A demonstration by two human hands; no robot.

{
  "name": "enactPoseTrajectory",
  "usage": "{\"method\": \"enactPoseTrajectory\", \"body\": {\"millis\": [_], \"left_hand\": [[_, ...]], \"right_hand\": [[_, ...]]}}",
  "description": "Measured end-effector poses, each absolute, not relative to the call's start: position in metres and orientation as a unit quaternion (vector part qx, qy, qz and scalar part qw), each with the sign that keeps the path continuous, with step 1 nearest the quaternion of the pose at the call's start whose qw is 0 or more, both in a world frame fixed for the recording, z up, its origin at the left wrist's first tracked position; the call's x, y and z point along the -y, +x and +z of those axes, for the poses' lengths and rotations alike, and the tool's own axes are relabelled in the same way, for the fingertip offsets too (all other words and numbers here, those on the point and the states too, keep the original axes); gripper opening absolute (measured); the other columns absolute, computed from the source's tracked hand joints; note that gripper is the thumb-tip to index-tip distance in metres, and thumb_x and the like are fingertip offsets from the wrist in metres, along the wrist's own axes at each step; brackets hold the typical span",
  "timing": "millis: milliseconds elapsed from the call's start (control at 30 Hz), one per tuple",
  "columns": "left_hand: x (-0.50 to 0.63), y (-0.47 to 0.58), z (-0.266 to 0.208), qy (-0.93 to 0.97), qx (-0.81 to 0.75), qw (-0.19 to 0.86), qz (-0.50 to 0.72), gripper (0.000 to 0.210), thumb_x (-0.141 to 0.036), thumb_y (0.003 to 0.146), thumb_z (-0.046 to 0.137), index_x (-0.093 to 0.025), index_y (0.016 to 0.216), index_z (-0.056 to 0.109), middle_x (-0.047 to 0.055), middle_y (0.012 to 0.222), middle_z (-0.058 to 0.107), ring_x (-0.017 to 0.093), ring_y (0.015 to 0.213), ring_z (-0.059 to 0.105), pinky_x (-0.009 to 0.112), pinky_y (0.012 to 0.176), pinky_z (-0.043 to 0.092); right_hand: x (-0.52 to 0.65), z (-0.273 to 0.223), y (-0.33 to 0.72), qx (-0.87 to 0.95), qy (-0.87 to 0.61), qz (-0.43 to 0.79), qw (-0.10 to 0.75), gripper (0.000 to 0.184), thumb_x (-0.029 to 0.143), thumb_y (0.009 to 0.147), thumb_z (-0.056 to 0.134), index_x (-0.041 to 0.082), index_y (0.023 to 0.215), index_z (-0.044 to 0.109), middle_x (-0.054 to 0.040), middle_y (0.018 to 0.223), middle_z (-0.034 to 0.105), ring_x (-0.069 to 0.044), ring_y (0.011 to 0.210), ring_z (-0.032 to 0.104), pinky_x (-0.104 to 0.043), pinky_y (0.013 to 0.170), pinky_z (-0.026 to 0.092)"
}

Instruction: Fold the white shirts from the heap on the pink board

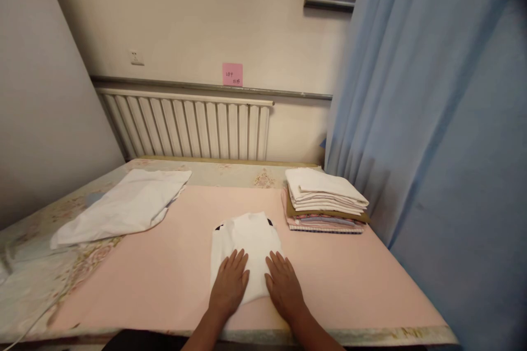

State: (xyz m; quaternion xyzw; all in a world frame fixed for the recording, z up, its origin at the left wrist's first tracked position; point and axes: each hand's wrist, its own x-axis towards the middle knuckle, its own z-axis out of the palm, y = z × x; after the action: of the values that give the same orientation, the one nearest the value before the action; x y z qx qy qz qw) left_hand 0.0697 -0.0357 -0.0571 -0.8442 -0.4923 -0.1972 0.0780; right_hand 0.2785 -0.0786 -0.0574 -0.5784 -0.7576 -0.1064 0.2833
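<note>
A white folded garment [251, 236] with a small dark patch near each upper corner lies on the pink cloth [164, 274] in front of me. My left hand [230, 282] rests flat on its left side, fingers stretched out. On the right side of the same garment lies my right hand [284, 285], palm down with the fingers extended. Neither hand grips anything. The garment's exact kind cannot be made out, and its lower corners are partly hidden by my hands.
At the right stands a stack of folded cloths [327, 197], white ones on top. Another white cloth [127, 203] is spread loosely at the left. Behind the table are a radiator [193, 126] and a wall; a blue curtain [411, 93] hangs along the right edge.
</note>
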Motion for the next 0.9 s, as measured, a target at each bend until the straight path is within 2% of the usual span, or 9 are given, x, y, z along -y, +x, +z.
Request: {"method": "enactPoseTrajectory", "body": {"millis": [567, 733, 900], "left_hand": [[0.036, 0.070, -0.056, -0.845, 0.489, 0.086, -0.199, 0.046, -0.036, 0.096, 0.033, -0.023, 0.139, 0.045, 0.003, 0.144, 0.047, 0.023, 0.136, 0.038, 0.045, 0.108, 0.035], [0.036, 0.070, -0.058, -0.844, 0.487, 0.096, -0.204, 0.045, -0.034, 0.096, 0.034, -0.023, 0.138, 0.046, 0.003, 0.144, 0.048, 0.023, 0.135, 0.039, 0.044, 0.108, 0.036], [0.034, 0.068, -0.061, -0.846, 0.481, 0.091, -0.211, 0.047, -0.032, 0.094, 0.035, -0.025, 0.140, 0.043, 0.004, 0.144, 0.047, 0.023, 0.136, 0.038, 0.046, 0.108, 0.035]], "right_hand": [[0.078, -0.060, 0.278, 0.752, -0.580, -0.101, 0.298, 0.037, 0.027, 0.093, 0.045, 0.021, 0.129, 0.055, -0.0059, 0.135, 0.055, -0.023, 0.131, 0.044, -0.043, 0.109, 0.034], [0.077, -0.053, 0.279, 0.729, -0.596, -0.098, 0.321, 0.034, 0.027, 0.094, 0.043, 0.020, 0.123, 0.059, -0.0079, 0.130, 0.059, -0.025, 0.127, 0.048, -0.049, 0.107, 0.034], [0.074, -0.025, 0.248, 0.779, -0.529, -0.081, 0.326, 0.038, 0.024, 0.094, 0.043, 0.021, 0.130, 0.054, -0.0062, 0.137, 0.053, -0.024, 0.134, 0.040, -0.048, 0.112, 0.030]]}}
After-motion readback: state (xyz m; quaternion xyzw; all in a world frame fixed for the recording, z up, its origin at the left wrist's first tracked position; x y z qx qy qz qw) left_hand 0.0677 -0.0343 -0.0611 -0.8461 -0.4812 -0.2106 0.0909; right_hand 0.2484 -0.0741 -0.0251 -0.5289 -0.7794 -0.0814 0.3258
